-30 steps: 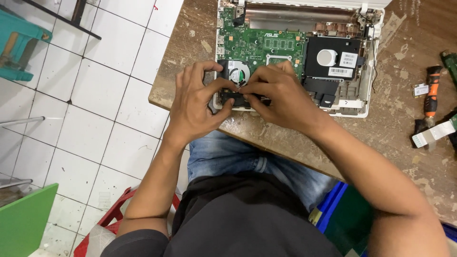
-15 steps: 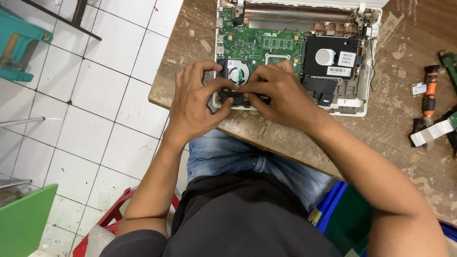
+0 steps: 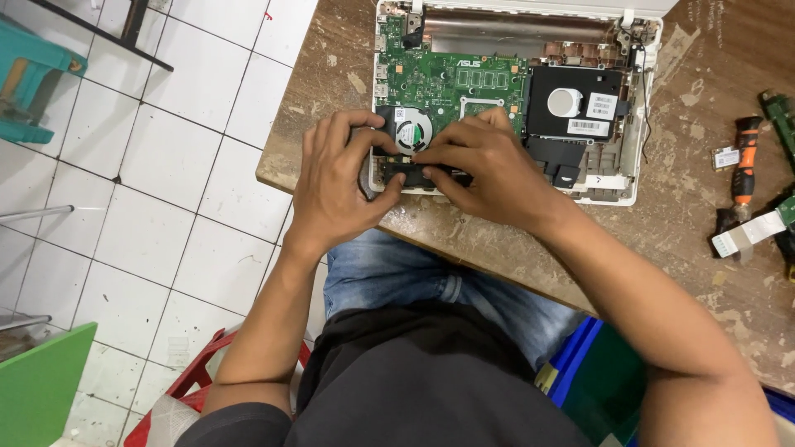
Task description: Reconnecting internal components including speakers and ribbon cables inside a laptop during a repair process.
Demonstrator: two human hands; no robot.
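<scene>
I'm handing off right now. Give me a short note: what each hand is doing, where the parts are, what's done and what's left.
Left hand: fingers on the near left corner of the opened laptop.
Right hand: fingertips pressing a small black part beside the round fan.
Laptop lies open on the worn wooden table; circuit board and drive exposed.
Orange-handled screwdriver lies far right, untouched.
Done: cover off. Left: black part not yet free of the hands.

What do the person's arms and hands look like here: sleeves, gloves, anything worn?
Both the left hand and the right hand are bare: no gloves, and no rings or watch visible. The forearms are uncovered to above the elbow. A dark short sleeve shows only at the left upper arm, matching the dark T-shirt. No markings can be seen.
</scene>
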